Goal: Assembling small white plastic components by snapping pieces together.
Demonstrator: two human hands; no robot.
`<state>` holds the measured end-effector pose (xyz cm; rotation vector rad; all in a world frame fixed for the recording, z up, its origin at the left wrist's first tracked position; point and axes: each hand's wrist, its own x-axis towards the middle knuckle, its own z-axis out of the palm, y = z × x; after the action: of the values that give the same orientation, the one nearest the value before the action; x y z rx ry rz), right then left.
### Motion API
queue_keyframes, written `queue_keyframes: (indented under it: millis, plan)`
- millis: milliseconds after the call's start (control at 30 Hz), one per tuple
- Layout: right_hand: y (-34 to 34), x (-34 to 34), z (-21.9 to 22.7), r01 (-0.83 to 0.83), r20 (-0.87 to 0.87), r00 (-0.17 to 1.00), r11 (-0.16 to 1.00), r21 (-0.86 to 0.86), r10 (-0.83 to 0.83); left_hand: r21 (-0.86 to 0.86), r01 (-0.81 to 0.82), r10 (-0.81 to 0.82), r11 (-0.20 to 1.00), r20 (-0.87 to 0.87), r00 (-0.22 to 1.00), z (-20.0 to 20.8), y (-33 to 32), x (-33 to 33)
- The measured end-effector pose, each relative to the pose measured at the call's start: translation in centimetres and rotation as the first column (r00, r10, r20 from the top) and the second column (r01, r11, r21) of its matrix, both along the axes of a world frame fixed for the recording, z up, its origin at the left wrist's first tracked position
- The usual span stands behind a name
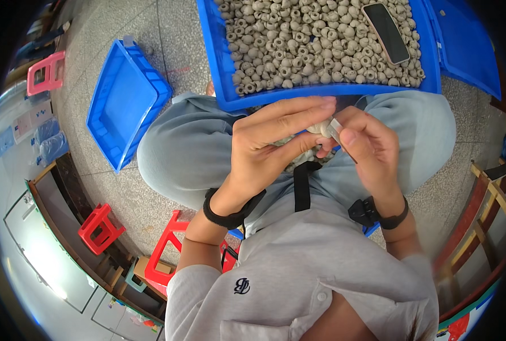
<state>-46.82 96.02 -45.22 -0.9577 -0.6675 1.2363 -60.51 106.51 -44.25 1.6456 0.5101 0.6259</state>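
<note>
In the head view, the left hand [264, 136] has its thumb and fingers closed about a small pale rounded piece [319, 127], just outside the near edge of a large blue crate [332, 90]. The right hand [372, 142] pinches a thin flat tool [337, 131] between thumb and fingers, right beside that piece. Similar grey pieces [287, 48] cover the crate's bottom, reaching its near corners; a phone [386, 34] lies on them, tilted, close to the right edge. Past that edge is more blue plastic [469, 48]. The floor [179, 51] is speckled grey stone with dark joints. A shallow blue tray [119, 108] sits on it, beyond the crate's left edge. Farther left are a pink stool [45, 74] and red stools [100, 229]; wooden framing [483, 221] stands at right.
</note>
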Motion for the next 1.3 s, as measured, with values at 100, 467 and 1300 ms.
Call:
queue_keyframes:
  millis: [100,467,1300]
  plan:
    - [0.07,-0.27,-0.04,0.008,0.051,0.999,1.0,0.009,-0.008,0.058,-0.016,0.017,0.998,-0.012,1.0,0.07,-0.05,0.04]
    - [-0.03,-0.13,-0.03,0.036,0.034,0.999,0.999,0.013,-0.037,-0.008,-0.022,0.022,1.0,0.001,1.0,-0.04,-0.08,0.06]
    - [0.27,0.35,0.25,-0.028,0.097,0.995,0.999,-0.046,0.033,0.134,-0.06,0.065,0.989,-0.032,0.997,-0.53,-0.25,0.58]
